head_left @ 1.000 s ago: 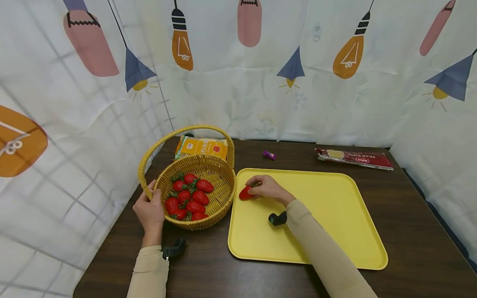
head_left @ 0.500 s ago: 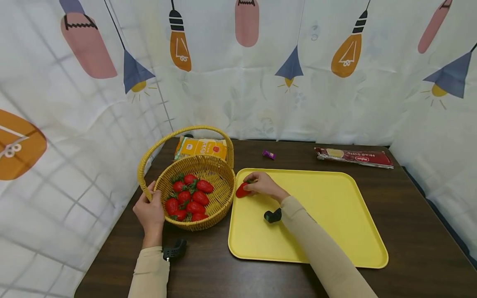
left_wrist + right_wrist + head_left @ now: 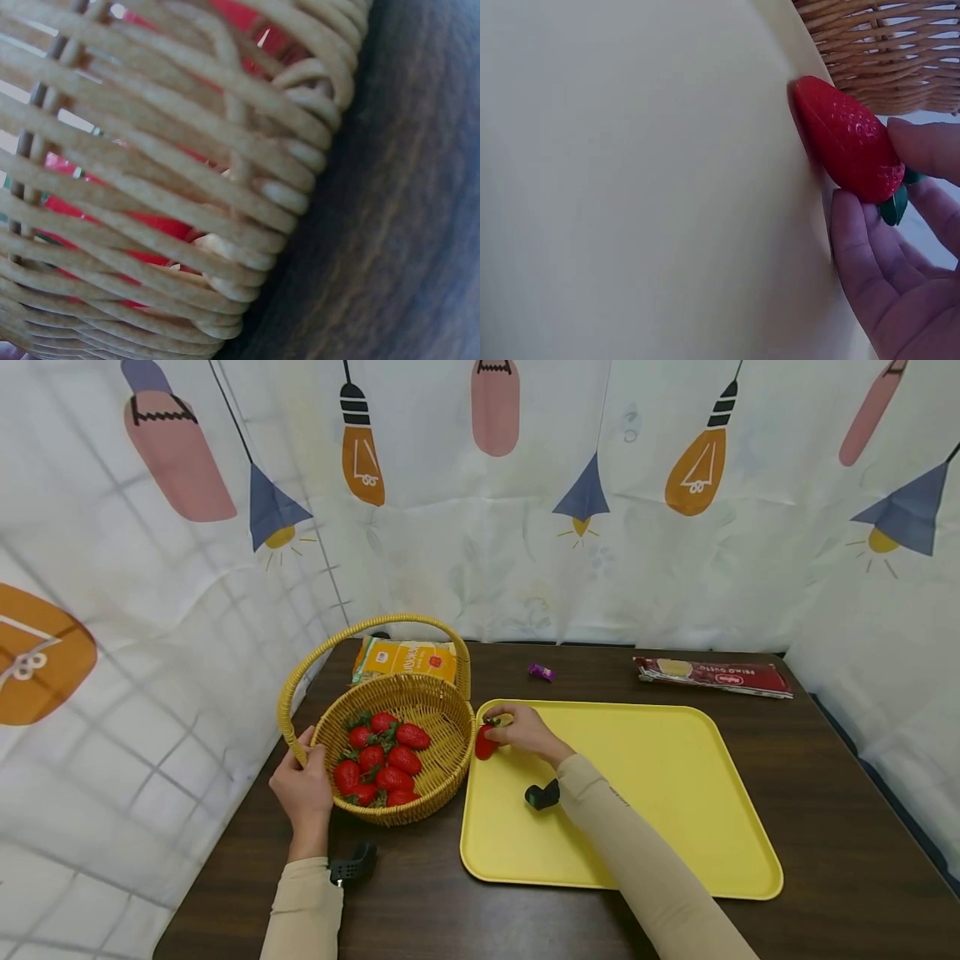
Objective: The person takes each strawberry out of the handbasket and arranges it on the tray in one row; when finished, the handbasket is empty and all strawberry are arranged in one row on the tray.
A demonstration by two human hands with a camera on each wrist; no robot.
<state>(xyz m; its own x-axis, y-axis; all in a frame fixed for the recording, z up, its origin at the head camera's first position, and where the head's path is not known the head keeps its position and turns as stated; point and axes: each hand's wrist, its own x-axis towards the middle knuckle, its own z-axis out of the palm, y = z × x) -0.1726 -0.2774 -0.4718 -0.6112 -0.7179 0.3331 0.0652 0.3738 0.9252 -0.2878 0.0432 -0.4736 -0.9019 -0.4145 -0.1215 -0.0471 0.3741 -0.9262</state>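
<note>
A wicker basket (image 3: 438,714) with a tall handle holds several red strawberries (image 3: 403,758) with green leaves. My left hand (image 3: 303,787) grips the basket's left side, where the handle meets the rim. In the left wrist view the basket's woven wall (image 3: 150,142) fills most of the picture, with red showing through the gaps. My right hand (image 3: 528,731) pinches a single strawberry (image 3: 847,139) between thumb and fingers, at its leafy end. Its tip touches the yellow tray (image 3: 630,793) near the left rim, close beside the basket.
Behind the basket lies an orange-yellow packet (image 3: 408,658). A small purple wrapped candy (image 3: 542,672) rests at the back of the dark table (image 3: 435,902), and a long dark red packet (image 3: 712,677) sits at the back right. Printed curtains (image 3: 465,543) hang around the table.
My right hand has moved slightly left with the strawberry, toward the tray's left rim, and the strawberry now stands more upright. The left hand and the basket stay in place.
</note>
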